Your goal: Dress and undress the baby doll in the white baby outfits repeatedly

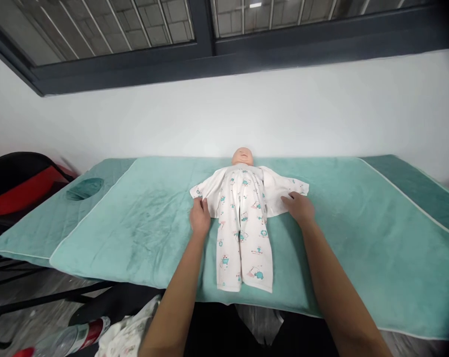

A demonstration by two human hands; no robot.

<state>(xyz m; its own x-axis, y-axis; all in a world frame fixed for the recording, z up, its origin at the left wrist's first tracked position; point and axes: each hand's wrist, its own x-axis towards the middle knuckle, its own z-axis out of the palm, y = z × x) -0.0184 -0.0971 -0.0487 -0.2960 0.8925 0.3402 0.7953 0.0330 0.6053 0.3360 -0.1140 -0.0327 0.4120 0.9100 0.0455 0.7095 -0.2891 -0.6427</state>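
Observation:
A baby doll (242, 155) lies on its back on the padded bed, and only its head shows above the clothes. Spread over its body is a white baby shirt (280, 191) with the sleeves out to both sides. On top of the shirt lie white baby pants (246, 248) with teal and pink prints, legs pointing toward me. My left hand (200, 216) pinches the shirt's edge below the left sleeve. The edge below the right sleeve is between the thumb and fingers of my right hand (298, 206).
A teal plush cover (135, 223) spreads over the bed, with a round hole (85, 189) at its left end. Behind are a white wall (172, 119) and a barred window. A red and black chair (23, 188) stands left; a plastic bottle (71, 339) and printed cloth (125, 334) lie below the bed's front edge.

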